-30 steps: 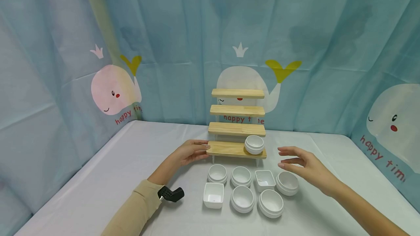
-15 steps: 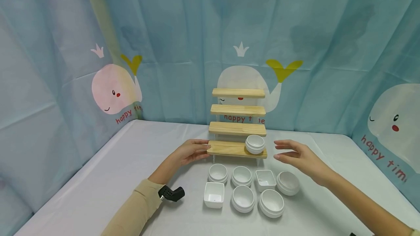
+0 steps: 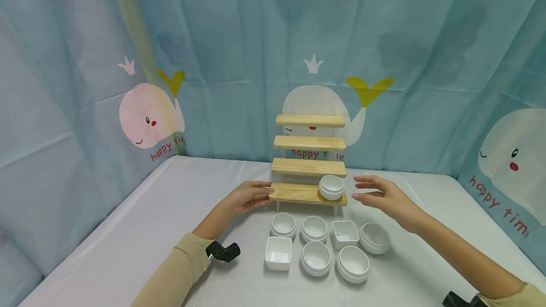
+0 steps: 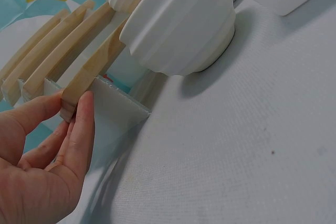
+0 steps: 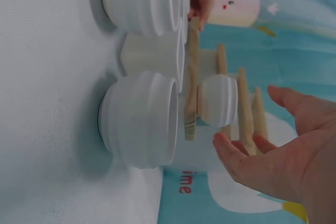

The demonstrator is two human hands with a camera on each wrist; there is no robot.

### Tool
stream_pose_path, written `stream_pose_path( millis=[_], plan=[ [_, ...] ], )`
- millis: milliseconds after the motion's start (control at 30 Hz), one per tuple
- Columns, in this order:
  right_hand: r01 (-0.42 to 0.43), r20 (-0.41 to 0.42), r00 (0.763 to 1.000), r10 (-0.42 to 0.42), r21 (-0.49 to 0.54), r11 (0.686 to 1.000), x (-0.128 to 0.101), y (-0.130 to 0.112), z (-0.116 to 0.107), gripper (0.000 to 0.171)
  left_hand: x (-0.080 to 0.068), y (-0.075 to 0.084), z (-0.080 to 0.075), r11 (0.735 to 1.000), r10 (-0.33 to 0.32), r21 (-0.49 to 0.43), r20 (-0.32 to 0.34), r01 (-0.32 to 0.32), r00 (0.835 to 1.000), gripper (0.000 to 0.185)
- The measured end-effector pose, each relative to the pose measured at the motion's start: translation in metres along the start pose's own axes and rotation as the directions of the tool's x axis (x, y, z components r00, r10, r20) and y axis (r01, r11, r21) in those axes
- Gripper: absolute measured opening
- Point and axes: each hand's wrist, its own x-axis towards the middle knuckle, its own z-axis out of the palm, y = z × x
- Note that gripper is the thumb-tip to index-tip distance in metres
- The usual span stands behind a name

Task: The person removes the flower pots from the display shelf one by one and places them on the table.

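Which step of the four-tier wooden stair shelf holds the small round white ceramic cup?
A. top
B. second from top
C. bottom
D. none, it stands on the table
C: the small round white ceramic cup sits at the right end of the wooden stair shelf's lowest plank.

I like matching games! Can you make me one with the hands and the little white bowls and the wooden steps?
Things:
1. left hand
2. right hand
3. round bowl
4. square dish

Places:
A. on the bottom step
B. front row on the table, far left
C. touching the bottom step's left end
D. open, just right of the round bowl

Pairs: 1-C, 2-D, 3-A, 4-B
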Motion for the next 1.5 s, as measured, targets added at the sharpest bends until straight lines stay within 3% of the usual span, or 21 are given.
stream_pose_path(
  millis=[1500],
  plan=[
    [-0.046,0.028,0.999,0.042,0.141,0.989,0.043,-0.002,0.021,0.068,0.0,-0.001,0.0,1.0,0.008,-0.005,0.004,-0.008,1.0,0.051]
  ],
)
